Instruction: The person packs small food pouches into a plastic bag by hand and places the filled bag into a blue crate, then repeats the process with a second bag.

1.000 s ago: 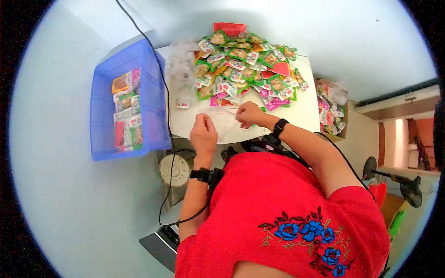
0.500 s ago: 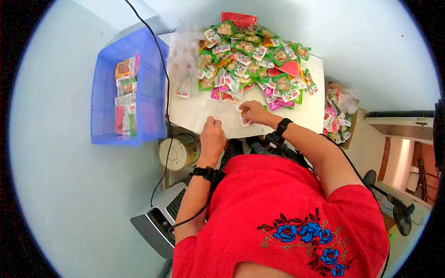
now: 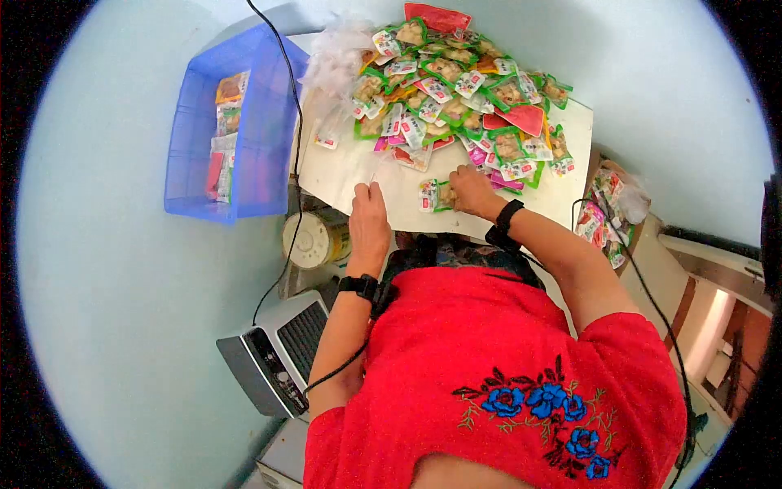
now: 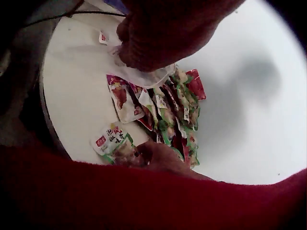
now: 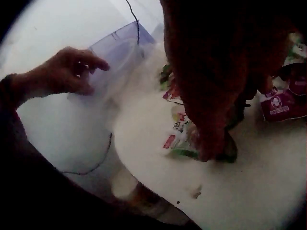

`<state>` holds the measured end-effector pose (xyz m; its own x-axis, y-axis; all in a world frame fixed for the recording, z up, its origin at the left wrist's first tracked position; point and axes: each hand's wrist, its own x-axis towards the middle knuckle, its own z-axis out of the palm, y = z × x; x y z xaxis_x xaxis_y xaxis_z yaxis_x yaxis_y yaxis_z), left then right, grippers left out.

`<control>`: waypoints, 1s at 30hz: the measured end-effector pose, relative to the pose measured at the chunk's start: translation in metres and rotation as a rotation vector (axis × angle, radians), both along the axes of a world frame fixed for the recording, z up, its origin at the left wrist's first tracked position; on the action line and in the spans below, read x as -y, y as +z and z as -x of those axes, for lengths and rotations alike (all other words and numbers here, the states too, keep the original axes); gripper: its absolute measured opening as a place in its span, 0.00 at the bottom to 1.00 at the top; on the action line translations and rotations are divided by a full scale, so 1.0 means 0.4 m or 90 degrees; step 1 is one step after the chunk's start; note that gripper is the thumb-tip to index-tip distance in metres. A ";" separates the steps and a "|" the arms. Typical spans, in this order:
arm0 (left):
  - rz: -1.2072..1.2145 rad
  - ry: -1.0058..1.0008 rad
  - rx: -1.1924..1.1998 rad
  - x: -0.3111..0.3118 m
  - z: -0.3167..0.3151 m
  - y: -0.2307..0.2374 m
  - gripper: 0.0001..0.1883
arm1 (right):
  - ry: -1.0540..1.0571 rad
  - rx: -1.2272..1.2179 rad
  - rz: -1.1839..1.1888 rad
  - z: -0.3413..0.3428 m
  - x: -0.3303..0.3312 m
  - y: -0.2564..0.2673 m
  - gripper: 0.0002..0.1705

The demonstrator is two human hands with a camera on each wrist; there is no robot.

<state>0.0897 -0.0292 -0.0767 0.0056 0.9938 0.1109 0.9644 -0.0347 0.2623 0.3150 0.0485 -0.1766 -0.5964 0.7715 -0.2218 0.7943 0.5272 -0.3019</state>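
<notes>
I'm seeing a small packing workroom: a table [image 3: 322, 175] is bearing heaped snack packets [image 3: 456, 90] beside a blue crate [image 3: 183, 155].

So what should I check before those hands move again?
1. Left hand pinches the thin, clear plastic bag: ok.
2. Bag's mouth open: cannot tell.
3. Right hand grips the small, flat, green-edged snack packet: ok.
4. Whole packet in sight: not ok, fingers cover part.
5. Long black cord crossing the blue plastic basket is away from the fingers: ok.
</notes>
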 end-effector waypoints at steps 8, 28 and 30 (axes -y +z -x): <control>0.065 0.065 -0.032 -0.003 -0.044 -0.016 0.18 | 0.037 -0.076 -0.040 -0.025 -0.041 -0.010 0.22; 0.056 0.010 -0.058 -0.056 -0.025 -0.037 0.16 | -0.035 0.048 0.109 0.099 -0.027 0.072 0.31; 0.044 0.014 -0.061 -0.060 -0.017 -0.046 0.16 | -0.010 0.007 0.146 0.078 -0.053 0.049 0.24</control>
